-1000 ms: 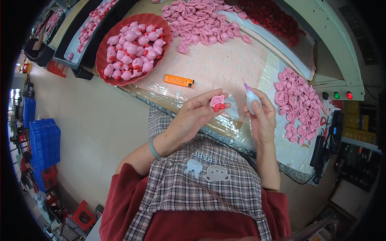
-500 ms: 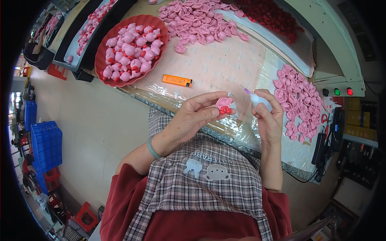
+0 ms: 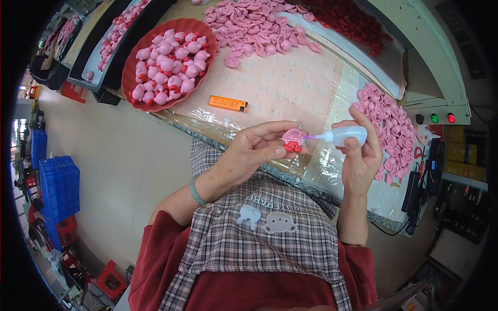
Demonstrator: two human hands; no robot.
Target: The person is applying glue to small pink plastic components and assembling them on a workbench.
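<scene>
Pinched at the fingertips of the left hand [image 3: 254,146], over the near edge of the bench [image 3: 280,98]: 1 pink half-shell [image 3: 294,135], hollow side showing, with red feet-like lobes [image 3: 292,148] at its lower edge. Grasped between thumb and fingers of the right hand [image 3: 361,158]: translucent squeeze bottle [image 3: 348,136], lying nearly level, purple nozzle [image 3: 311,137] aimed left at the half-shell. Nozzle end at or over the hollow; contact too small to tell, likewise any liquid.

For good work, as judged here: brace the left fingers and hold the half-shell still, hollow toward the nozzle. Steer with the right wrist; squeeze lightly, in short presses. Aim inside the rim, well off the left thumb and fingertips. Watch for overflow onto the red lobes. Ease pressure before drawing the tip away, to avoid strings or drips.

Nearby: orange lighter [image 3: 228,103], well apart from both hands; red scalloped bowl [image 3: 128,72] of pink-and-red figures [image 3: 167,65]; 2 heaps of pink shells, 1 at the far side [image 3: 254,31], 1 beyond the right hand [image 3: 399,136].
</scene>
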